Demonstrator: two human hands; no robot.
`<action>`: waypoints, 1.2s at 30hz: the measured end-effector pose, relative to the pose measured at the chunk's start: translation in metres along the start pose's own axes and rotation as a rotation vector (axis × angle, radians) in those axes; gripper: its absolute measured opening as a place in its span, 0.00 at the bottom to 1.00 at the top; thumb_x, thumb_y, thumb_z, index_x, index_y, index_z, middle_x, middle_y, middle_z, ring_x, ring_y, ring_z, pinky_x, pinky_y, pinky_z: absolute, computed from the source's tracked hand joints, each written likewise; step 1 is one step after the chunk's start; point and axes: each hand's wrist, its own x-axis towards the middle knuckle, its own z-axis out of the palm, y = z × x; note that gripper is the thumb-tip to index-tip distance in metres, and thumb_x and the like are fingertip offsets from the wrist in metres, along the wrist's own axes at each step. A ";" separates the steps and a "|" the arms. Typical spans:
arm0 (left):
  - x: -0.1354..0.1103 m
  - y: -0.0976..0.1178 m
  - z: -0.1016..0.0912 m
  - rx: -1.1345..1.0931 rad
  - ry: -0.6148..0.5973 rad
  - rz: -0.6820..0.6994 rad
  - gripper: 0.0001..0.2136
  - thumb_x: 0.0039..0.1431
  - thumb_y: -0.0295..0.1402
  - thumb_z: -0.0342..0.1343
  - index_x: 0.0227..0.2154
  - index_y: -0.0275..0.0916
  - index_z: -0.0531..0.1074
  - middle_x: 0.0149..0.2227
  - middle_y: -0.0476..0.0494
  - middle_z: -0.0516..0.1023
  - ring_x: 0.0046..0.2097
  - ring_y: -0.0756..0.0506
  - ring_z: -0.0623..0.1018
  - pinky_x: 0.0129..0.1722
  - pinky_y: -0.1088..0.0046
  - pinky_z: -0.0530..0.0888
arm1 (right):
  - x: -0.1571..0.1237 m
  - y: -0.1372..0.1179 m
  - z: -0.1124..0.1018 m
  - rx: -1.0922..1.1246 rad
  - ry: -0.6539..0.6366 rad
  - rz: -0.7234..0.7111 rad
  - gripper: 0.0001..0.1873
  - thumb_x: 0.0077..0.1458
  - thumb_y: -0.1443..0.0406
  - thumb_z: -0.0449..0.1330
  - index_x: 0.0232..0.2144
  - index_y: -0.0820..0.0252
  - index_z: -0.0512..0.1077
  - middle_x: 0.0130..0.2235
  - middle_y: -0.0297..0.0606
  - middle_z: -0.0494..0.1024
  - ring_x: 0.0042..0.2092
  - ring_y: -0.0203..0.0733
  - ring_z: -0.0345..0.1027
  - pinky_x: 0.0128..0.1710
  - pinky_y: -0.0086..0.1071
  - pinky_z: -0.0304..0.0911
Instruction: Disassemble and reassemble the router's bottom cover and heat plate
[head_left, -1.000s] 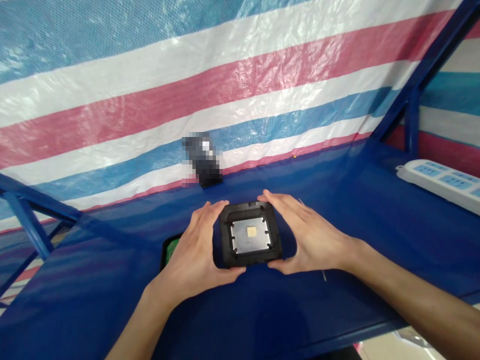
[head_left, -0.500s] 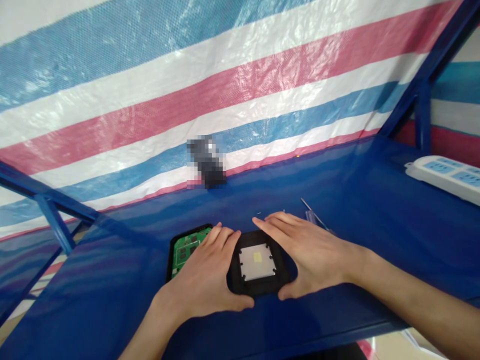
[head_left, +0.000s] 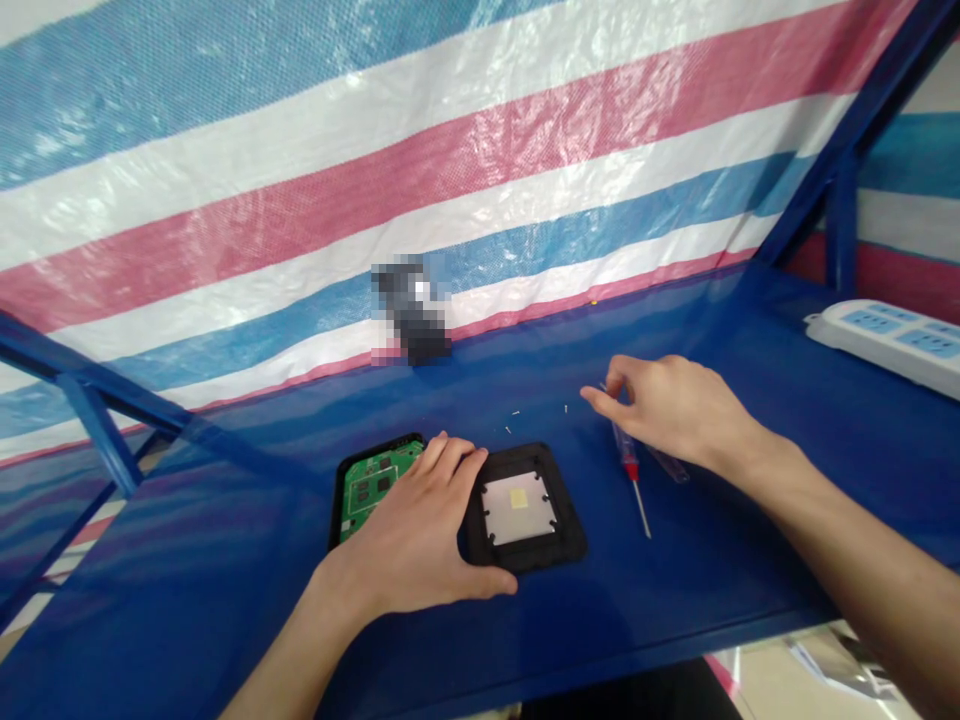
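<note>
Right hand (head_left: pixel 671 408) has lifted away from the black frame (head_left: pixel 553 482) and now hangs over the bench, while left hand (head_left: pixel 405 535) stays on the frame's left side. Left fingers (head_left: pixel 450 462) lie close together across the frame's upper-left corner, with the thumb running along its lower edge. The frame sits flat on the blue bench (head_left: pixel 697 590), its square pale plate (head_left: pixel 519 512) held inside by small black tabs, with a yellow pad (head_left: pixel 519 498) at the centre. Right fingers (head_left: pixel 619 380) curl inward with the index finger reaching forward, just above a thin screwdriver shaft; whether they touch it cannot be told. Beneath the palm lies a red-collared screwdriver (head_left: pixel 628 462), its tip pointing toward the camera, and a clear handle (head_left: pixel 667 465) shows partly behind it. Tiny screws (head_left: pixel 516 413) are scattered beyond the frame. A green circuit board (head_left: pixel 379 485) in a black tray sits beside the frame, partly hidden by left hand. Farther off, a pixelated dark object (head_left: pixel 411 312) stands against a striped tarp (head_left: pixel 450 190), and a white power strip (head_left: pixel 885 335) lies at right, with no lettering legible.
</note>
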 end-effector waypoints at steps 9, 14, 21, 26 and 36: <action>0.002 -0.003 0.006 -0.011 0.082 0.055 0.43 0.45 0.54 0.67 0.60 0.34 0.64 0.60 0.31 0.67 0.65 0.25 0.62 0.64 0.44 0.64 | -0.005 -0.002 0.003 -0.066 -0.136 -0.054 0.21 0.58 0.49 0.55 0.42 0.57 0.75 0.33 0.49 0.83 0.38 0.61 0.79 0.33 0.42 0.65; 0.003 -0.003 0.008 0.020 0.107 0.086 0.43 0.46 0.57 0.65 0.60 0.34 0.64 0.59 0.31 0.68 0.63 0.27 0.64 0.64 0.47 0.64 | -0.009 -0.008 0.009 -0.049 -0.135 -0.092 0.17 0.59 0.56 0.55 0.43 0.58 0.75 0.33 0.49 0.82 0.38 0.61 0.79 0.34 0.42 0.65; 0.006 -0.001 0.014 0.036 0.180 0.132 0.41 0.49 0.59 0.62 0.59 0.35 0.65 0.57 0.32 0.70 0.60 0.29 0.68 0.60 0.50 0.67 | -0.008 -0.006 0.007 0.118 -0.032 -0.152 0.12 0.60 0.60 0.55 0.41 0.56 0.75 0.27 0.36 0.80 0.31 0.45 0.77 0.32 0.33 0.64; 0.006 0.003 0.019 0.037 0.213 0.148 0.42 0.50 0.59 0.61 0.60 0.32 0.65 0.57 0.30 0.70 0.59 0.28 0.69 0.60 0.50 0.67 | -0.008 -0.012 0.010 0.909 0.324 -0.251 0.15 0.61 0.53 0.59 0.43 0.56 0.70 0.21 0.26 0.72 0.20 0.37 0.69 0.22 0.30 0.64; 0.008 0.000 0.030 -0.015 0.316 0.152 0.41 0.50 0.60 0.60 0.59 0.33 0.66 0.57 0.30 0.71 0.58 0.27 0.71 0.57 0.49 0.69 | -0.027 -0.021 0.030 1.063 0.690 -0.508 0.15 0.60 0.59 0.65 0.48 0.52 0.70 0.33 0.32 0.81 0.32 0.40 0.79 0.30 0.33 0.74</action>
